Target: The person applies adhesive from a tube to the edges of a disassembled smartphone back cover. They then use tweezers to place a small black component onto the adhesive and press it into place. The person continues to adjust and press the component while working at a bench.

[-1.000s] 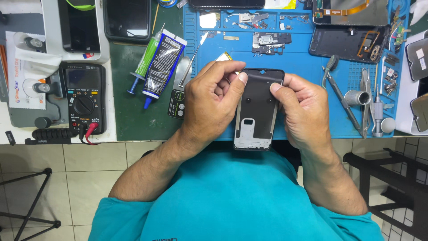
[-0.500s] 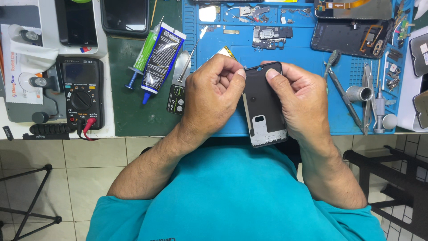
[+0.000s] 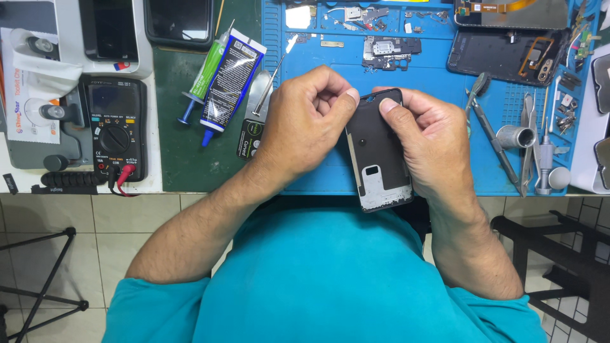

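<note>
Both hands hold the phone frame (image 3: 380, 152) above the blue mat's (image 3: 330, 171) near edge. The left hand (image 3: 304, 121) pinches its top-left corner; the right hand (image 3: 427, 143) grips its top-right edge. Support both long edges evenly; avoid twisting the frame.

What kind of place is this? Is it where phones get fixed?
Probably, yes: it looks like a phone repair bench. Both hands hold a bare phone frame over a blue repair mat strewn with small parts, with a multimeter and tweezers nearby.
</note>
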